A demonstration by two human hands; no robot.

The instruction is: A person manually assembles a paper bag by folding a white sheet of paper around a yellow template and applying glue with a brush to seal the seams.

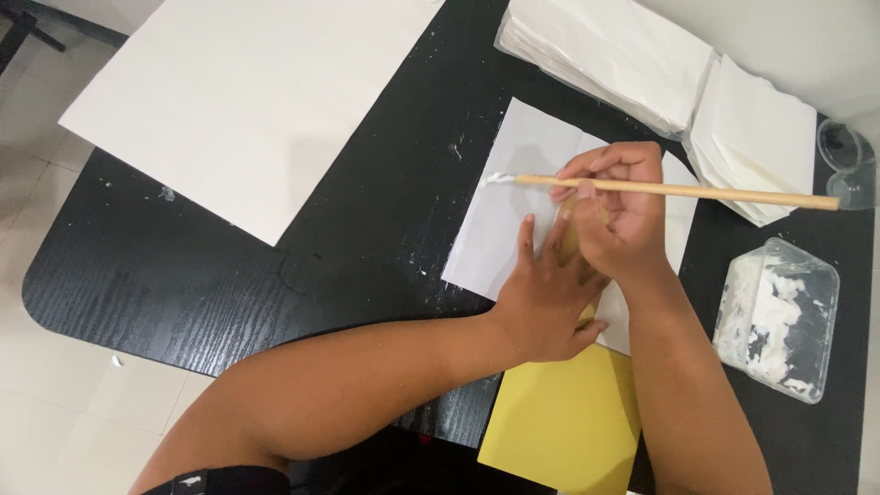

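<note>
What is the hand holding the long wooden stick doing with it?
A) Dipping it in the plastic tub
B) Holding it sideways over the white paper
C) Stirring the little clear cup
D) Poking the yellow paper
B: the right hand grips the wooden stick level, its white-coated tip over the white sheet, away from the plastic tub, the clear cup and the yellow paper.

Large white board (247, 101) at ten o'clock on black table (183, 284). Stacked white paper (614, 50) at one o'clock. Clear cup (848, 160) at three, smeared plastic tub (779, 316) below.
</note>
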